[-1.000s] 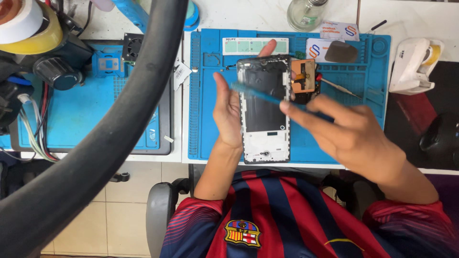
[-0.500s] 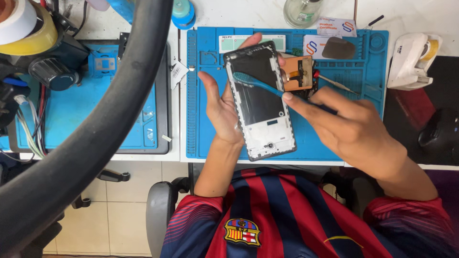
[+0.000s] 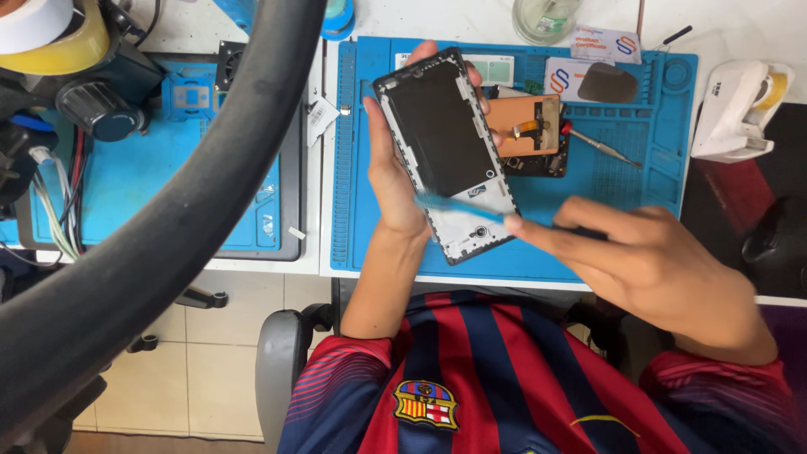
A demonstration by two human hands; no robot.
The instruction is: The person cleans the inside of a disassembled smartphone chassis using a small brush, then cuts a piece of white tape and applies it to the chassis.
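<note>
While the left hand (image 3: 393, 181) grips an opened phone frame (image 3: 450, 151) by its edges, tilted above the blue work mat (image 3: 630, 176) on the bench, the right hand (image 3: 651, 261) has its fingers closed on a thin blue pry tool (image 3: 458, 208), tip touching the frame's lower part. An orange-backed phone part (image 3: 525, 126) lies just beside.

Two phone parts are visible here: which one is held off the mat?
The black-and-white phone frame, gripped in the left hand while the right hand works a blue tool on it. The orange-backed part lies on the blue mat.
</note>
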